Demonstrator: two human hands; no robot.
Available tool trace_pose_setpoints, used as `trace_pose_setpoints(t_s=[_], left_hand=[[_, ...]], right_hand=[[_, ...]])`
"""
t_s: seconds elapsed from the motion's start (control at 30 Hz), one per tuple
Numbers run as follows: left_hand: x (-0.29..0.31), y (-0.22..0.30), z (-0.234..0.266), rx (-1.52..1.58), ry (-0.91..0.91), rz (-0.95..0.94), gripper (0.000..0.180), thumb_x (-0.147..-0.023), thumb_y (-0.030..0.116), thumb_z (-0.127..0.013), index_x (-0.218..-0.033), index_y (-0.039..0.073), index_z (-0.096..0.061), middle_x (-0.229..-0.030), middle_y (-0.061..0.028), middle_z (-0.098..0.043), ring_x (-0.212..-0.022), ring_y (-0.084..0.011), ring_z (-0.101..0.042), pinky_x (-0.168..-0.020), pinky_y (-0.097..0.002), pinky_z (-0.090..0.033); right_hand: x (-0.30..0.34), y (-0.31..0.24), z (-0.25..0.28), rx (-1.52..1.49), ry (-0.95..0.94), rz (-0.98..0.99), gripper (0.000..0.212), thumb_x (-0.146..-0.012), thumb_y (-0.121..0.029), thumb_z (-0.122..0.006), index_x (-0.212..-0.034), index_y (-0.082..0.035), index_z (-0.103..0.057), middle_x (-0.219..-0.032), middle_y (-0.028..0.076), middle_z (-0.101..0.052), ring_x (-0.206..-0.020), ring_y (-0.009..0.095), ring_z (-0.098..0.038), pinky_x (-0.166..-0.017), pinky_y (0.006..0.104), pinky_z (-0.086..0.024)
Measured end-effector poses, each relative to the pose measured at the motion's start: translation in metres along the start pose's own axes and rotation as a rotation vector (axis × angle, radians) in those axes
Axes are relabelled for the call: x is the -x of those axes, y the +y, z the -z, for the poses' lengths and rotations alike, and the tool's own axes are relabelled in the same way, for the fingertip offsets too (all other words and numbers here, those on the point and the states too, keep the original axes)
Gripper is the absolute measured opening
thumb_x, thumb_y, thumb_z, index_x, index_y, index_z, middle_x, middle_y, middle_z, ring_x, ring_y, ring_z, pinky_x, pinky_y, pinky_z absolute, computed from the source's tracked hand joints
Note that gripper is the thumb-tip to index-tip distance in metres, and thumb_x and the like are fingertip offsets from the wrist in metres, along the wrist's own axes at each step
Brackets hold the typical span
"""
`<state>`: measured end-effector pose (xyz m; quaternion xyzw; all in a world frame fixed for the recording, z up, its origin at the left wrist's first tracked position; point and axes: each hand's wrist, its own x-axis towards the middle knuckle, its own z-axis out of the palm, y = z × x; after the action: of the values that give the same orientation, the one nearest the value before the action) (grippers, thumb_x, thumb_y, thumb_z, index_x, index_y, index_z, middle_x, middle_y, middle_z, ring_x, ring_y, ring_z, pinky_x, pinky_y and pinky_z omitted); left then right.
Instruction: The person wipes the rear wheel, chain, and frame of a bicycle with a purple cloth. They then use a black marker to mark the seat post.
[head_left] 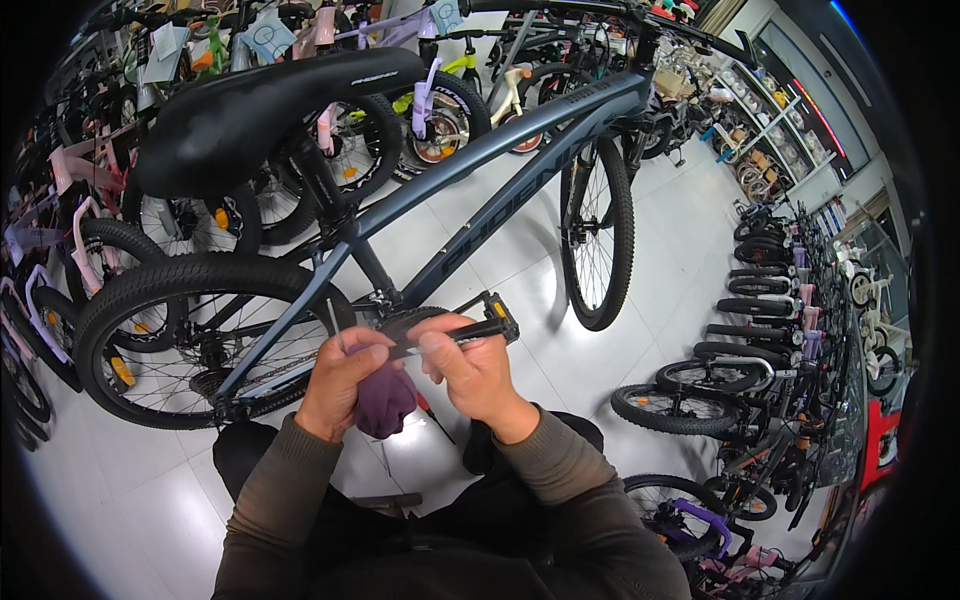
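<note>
A blue-grey bicycle with a black saddle stands in front of me, its rear wheel to the left. My left hand is closed around a dark purple cloth, and a thin metal rod sticks up from between thumb and fingers. Close beside it, my right hand has thumb and fingers pinched together; what lies between them is blurred. Just beyond the right hand is the black pedal with an orange reflector. Both hands are in front of the crank area, which they partly hide.
On the tiled floor between my legs lie a red-handled tool and a tool with a brownish bar. Bicycles crowd the left and back. A row of bikes lines the right side, with stocked shelves at the back right.
</note>
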<state>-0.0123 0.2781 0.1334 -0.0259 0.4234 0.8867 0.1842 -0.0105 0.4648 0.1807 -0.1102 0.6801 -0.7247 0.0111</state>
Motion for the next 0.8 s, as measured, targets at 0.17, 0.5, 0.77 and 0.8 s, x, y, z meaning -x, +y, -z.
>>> trace_pose_setpoints(t_s=[0.17,0.5,0.77,0.8], left_hand=[[0.001,-0.002,-0.001,0.012,-0.009,-0.028,0.017,-0.091,0.012,-0.068,-0.102,0.000,-0.063,-0.090,-0.0107,-0.070,-0.079,-0.0156,-0.068,-0.074,-0.0291,-0.057],[-0.011,0.003,0.011,-0.100,-0.042,-0.120,0.019,-0.092,0.013,-0.068,-0.103,-0.002,-0.065,-0.090,-0.0119,-0.070,-0.079,-0.0159,-0.067,-0.075,-0.0280,-0.055],[-0.019,-0.002,0.023,-0.134,-0.029,-0.108,0.021,-0.096,0.014,-0.064,-0.107,-0.004,-0.064,-0.089,-0.0100,-0.067,-0.078,-0.0160,-0.065,-0.074,-0.0290,-0.054],[-0.019,-0.003,0.023,-0.141,-0.028,-0.110,0.021,-0.096,0.014,-0.063,-0.107,-0.004,-0.064,-0.089,-0.0099,-0.067,-0.078,-0.0160,-0.065,-0.074,-0.0288,-0.054]], right_hand=[[-0.001,0.003,-0.002,0.018,-0.015,-0.006,0.021,-0.098,-0.020,-0.061,-0.102,0.000,-0.068,-0.072,0.001,-0.062,-0.061,0.006,-0.054,-0.054,0.0229,-0.044],[-0.012,-0.029,0.022,0.090,0.015,-0.076,0.012,-0.087,-0.002,-0.071,-0.098,0.001,-0.068,-0.081,0.001,-0.066,-0.065,0.005,-0.056,-0.058,0.0205,-0.045],[0.001,-0.073,0.120,-0.096,0.621,0.457,0.024,-0.094,-0.008,-0.060,-0.110,0.009,-0.065,-0.085,0.015,-0.067,-0.070,0.019,-0.068,-0.064,0.0302,-0.058],[0.013,-0.073,0.148,-0.061,0.758,0.418,0.026,-0.094,-0.009,-0.061,-0.112,0.010,-0.064,-0.084,0.014,-0.067,-0.069,0.018,-0.066,-0.063,0.0300,-0.057]])
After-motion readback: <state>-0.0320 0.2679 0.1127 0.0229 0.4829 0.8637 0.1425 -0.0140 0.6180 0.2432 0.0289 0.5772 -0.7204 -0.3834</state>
